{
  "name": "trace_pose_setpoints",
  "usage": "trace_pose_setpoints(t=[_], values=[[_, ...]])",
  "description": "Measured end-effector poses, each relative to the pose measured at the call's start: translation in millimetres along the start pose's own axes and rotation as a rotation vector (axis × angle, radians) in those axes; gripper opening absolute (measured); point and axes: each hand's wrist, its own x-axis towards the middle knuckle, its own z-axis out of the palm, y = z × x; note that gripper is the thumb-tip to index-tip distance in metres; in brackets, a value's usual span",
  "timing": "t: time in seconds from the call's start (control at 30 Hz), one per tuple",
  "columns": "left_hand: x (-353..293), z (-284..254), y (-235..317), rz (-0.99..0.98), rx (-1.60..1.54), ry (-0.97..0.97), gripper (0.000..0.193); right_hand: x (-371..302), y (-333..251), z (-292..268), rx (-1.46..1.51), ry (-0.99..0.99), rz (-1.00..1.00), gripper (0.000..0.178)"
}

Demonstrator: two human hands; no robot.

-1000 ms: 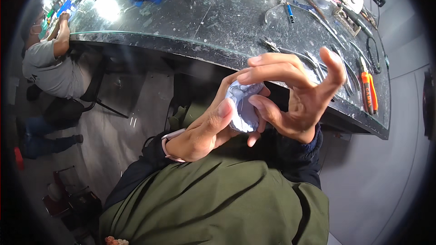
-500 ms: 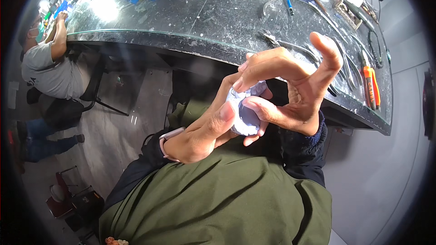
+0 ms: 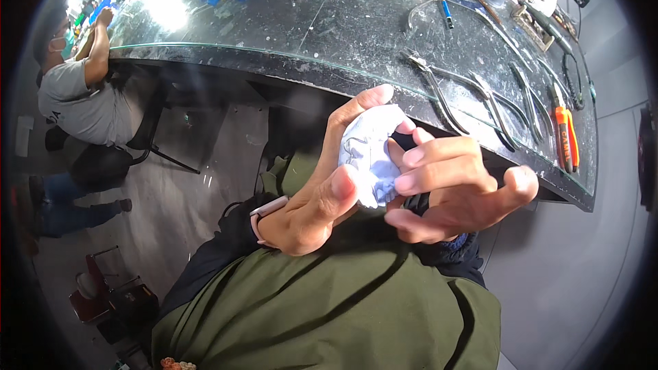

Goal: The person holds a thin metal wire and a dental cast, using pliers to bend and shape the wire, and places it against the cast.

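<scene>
Pale-blue cast (image 3: 369, 142) before the near edge of the dark bench (image 3: 274, 27), seen from my head: my left hand (image 3: 312, 205) pinches it between thumb and fingers; my right hand (image 3: 466, 195), also before the bench, has thumb parted from bent fingers; orange-handled pliers (image 3: 565, 138) lie on the bench

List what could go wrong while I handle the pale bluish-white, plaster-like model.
The model is held off the black bench, so a slip could drop it. The thin, dark, wire-like curve on it lies near the left thumb and might get nudged. The right hand could knock the silver metal pliers, whose handles reach toward the bench's edge.
</scene>
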Motion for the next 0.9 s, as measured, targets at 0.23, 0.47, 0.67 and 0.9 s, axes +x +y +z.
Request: trace_pose_setpoints(t=[0.23, 0.47, 0.67, 0.9], values=[[0.5, 2.0, 1.1, 0.052, 0.063, 0.037, 0.086, 2.9, -8.7, 6.3, -0.001, -0.046, 0.103, 0.079], [1.3, 3.8, 3.1, 0.058, 0.097, 0.066, 0.09, 2.3, -6.8, 10.0, 0.043, -0.019, 0.105, 0.081], [2.8, 12.6, -3.1, 0.142, 0.167, 0.168, 0.093, -0.4, -6.9, 8.8, -0.049, -0.054, 0.088, 0.089], [6.6, -6.2, -15.3, 0.517, 0.312, 0.045, 0.095, 0.4, 0.8, 3.9, 0.04, -0.112, 0.098, 0.11]])
